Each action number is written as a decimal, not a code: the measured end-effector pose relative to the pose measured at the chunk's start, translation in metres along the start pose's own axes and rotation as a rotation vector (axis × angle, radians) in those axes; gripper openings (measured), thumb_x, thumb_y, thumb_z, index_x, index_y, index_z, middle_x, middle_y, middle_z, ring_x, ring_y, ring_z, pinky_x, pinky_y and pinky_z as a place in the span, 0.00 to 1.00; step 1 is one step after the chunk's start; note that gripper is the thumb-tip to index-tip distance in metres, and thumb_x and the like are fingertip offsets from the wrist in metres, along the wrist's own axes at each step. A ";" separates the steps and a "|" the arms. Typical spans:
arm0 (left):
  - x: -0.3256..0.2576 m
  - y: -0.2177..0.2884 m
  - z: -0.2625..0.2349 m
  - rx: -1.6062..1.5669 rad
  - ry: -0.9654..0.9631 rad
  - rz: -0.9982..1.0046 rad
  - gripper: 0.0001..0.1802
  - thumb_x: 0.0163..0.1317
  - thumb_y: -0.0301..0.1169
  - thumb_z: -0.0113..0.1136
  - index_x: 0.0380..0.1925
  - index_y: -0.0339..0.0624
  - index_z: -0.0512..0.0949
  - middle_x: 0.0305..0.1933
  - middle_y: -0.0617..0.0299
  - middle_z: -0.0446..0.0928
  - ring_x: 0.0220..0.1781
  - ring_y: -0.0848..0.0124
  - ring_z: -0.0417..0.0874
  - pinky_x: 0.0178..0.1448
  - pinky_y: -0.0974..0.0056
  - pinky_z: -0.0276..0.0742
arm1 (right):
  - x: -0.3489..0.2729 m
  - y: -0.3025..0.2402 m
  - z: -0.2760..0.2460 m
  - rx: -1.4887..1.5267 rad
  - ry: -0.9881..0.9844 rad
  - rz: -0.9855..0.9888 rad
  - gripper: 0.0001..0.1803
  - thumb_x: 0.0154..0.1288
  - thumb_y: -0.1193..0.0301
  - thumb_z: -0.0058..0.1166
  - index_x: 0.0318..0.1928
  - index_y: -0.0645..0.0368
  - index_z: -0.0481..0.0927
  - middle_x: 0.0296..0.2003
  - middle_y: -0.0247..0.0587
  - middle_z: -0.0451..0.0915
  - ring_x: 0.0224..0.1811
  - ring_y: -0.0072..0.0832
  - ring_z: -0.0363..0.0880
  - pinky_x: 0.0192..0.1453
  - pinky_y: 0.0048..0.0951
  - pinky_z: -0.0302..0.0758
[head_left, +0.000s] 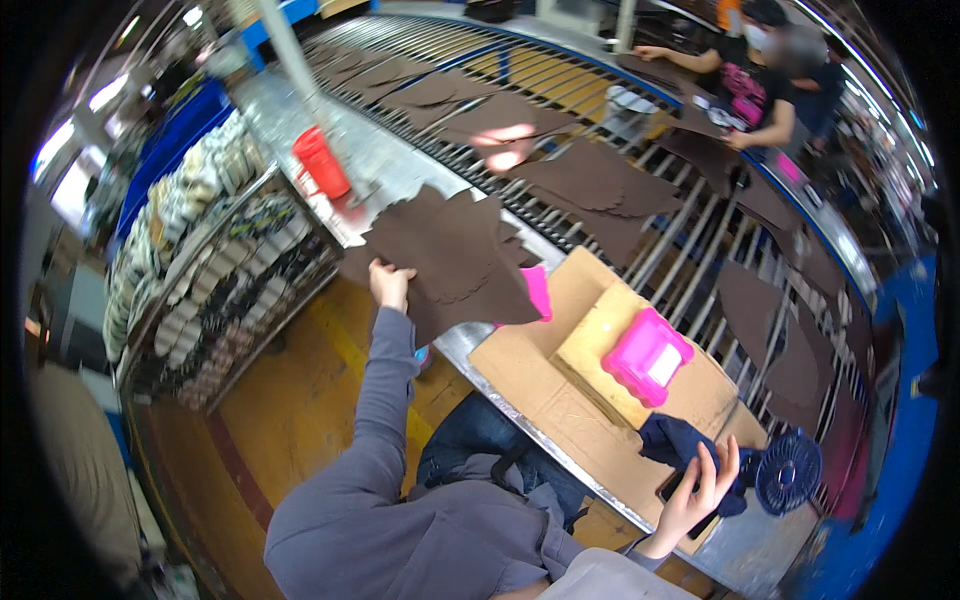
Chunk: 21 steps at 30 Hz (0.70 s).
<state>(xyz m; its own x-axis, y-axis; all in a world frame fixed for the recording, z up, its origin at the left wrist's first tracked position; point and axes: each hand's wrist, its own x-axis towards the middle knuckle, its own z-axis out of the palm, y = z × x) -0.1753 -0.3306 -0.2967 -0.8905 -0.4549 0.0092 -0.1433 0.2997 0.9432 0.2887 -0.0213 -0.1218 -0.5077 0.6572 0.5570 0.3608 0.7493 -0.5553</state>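
Note:
My left hand (392, 285) grips the near edge of several dark brown cut sheets (450, 255), thumb on top. These sheets have scalloped edges and overlap one another above the edge of the metal table. I cannot tell whether they are leather or fabric. Part of a bright pink object (538, 292) shows from behind them. At the lower right, my right hand (700, 490) has its fingers spread and holds nothing I can see. Close to it are a dark blue cloth (680, 440) and a small dark blue fan (788, 472). A dark flat object beneath the fingers is partly hidden.
A pink box (648, 357) rests on a yellowish block (600, 350) over cardboard (510, 345). More brown sheets (600, 180) lie on the roller conveyor (690, 215). A red container (321, 162) stands left; a rack of bundled pieces (215, 260) is beyond. Another person (745, 90) works across the conveyor.

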 end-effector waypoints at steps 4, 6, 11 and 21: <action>-0.003 0.012 0.013 -0.234 -0.029 0.286 0.11 0.57 0.26 0.61 0.33 0.26 0.73 0.29 0.60 0.74 0.32 0.71 0.69 0.41 0.62 0.71 | 0.007 -0.025 -0.001 0.087 -0.051 0.000 0.15 0.56 0.87 0.55 0.43 0.59 0.84 0.59 0.49 0.71 0.57 0.43 0.73 0.61 0.38 0.69; -0.033 0.098 0.003 -0.417 -0.023 0.448 0.10 0.64 0.22 0.57 0.43 0.24 0.76 0.40 0.57 0.80 0.41 0.73 0.75 0.49 0.66 0.73 | 0.022 -0.038 -0.008 0.074 -0.097 -0.106 0.18 0.50 0.84 0.60 0.43 0.54 0.85 0.58 0.48 0.73 0.57 0.44 0.74 0.62 0.39 0.70; -0.087 0.286 -0.067 -0.097 -0.325 1.238 0.11 0.60 0.21 0.57 0.42 0.39 0.82 0.40 0.58 0.84 0.41 0.63 0.82 0.56 0.61 0.71 | 0.100 -0.115 -0.013 0.020 0.014 -0.772 0.18 0.45 0.76 0.62 0.40 0.45 0.87 0.55 0.43 0.76 0.59 0.43 0.73 0.63 0.43 0.69; -0.167 0.327 -0.101 -0.320 -0.135 1.752 0.39 0.47 0.41 0.70 0.62 0.54 0.68 0.68 0.56 0.61 0.63 0.60 0.71 0.80 0.46 0.41 | 0.147 -0.160 -0.001 0.180 -0.406 -0.730 0.25 0.43 0.82 0.55 0.48 0.58 0.82 0.42 0.39 0.81 0.36 0.35 0.83 0.34 0.31 0.79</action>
<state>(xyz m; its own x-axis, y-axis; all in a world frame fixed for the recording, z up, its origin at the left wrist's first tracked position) -0.0292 -0.2415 0.0435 0.0763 0.2548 0.9640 0.9827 0.1445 -0.1160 0.1573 -0.0447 0.0499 -0.8179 -0.0911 0.5681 -0.2782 0.9269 -0.2518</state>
